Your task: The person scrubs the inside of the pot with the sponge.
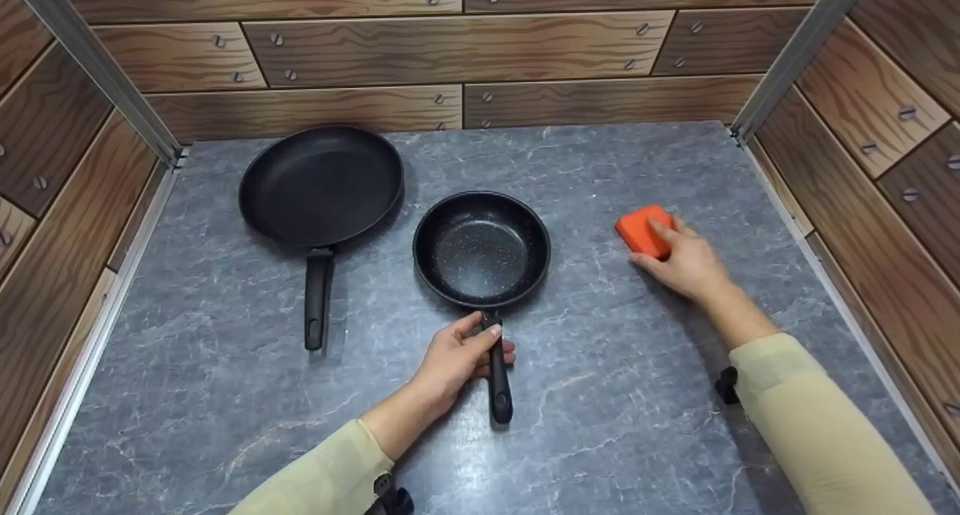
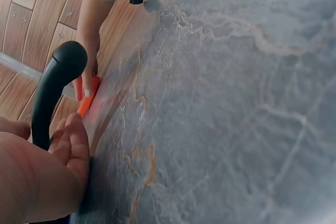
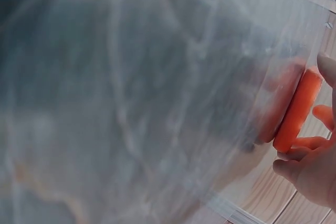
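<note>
My left hand (image 1: 457, 354) grips the black handle of a small frying pan (image 1: 481, 249), close to where the handle joins the bowl. The pan has a speckled dark inside and faces up in the middle of the table. In the left wrist view the curved handle end (image 2: 68, 61) sticks out past my fingers. On the right, my right hand (image 1: 690, 260) holds an orange sponge (image 1: 643, 229) at its edges, with one finger over its top. The right wrist view shows the sponge (image 3: 299, 111) low at the tabletop, fingers around its side.
A larger black frying pan (image 1: 322, 185) lies at the back left, its handle pointing toward me. The grey marbled table (image 1: 225, 395) is bounded by wood-patterned walls (image 1: 450, 46) at the back and both sides, with metal rails along the edges.
</note>
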A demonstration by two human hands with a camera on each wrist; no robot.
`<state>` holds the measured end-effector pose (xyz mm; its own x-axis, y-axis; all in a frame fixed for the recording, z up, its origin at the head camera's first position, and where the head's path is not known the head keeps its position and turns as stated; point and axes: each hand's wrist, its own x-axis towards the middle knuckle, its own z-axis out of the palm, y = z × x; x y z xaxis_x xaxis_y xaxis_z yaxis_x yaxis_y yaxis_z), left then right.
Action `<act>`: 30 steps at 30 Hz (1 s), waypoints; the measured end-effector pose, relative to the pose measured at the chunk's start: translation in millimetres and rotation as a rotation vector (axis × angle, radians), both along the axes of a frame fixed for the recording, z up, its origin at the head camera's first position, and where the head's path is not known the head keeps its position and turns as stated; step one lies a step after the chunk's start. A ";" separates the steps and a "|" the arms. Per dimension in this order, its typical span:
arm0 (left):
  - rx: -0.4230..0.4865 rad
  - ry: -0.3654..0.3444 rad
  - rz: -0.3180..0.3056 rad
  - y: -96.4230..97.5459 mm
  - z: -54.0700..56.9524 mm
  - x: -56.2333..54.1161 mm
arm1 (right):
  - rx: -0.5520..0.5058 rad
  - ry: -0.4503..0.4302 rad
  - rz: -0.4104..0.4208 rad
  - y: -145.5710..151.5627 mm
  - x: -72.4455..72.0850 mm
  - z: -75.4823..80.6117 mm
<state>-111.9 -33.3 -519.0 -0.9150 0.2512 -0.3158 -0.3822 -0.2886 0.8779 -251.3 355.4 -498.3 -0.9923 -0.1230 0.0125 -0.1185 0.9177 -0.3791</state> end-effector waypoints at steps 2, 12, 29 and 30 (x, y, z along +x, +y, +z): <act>0.009 0.018 0.003 0.5 -1.1 -0.6 | 0.006 -0.006 -0.003 -0.1 -0.2 0.0; 0.065 0.044 -0.003 2.9 -4.9 -1.0 | 0.035 -0.044 -0.017 1.3 -2.1 0.6; 0.076 0.083 -0.010 1.8 -10.3 -2.7 | -0.018 0.075 0.003 -5.2 -2.9 10.7; 0.075 0.089 -0.012 1.7 -10.5 -2.8 | -0.026 0.095 0.012 -8.2 -2.9 12.9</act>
<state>-114.7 -31.6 -529.5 -0.9354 0.2820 -0.2131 -0.3073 -0.3507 0.8846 -254.2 347.2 -485.4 -0.9850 -0.1336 0.1096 -0.1662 0.9059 -0.3895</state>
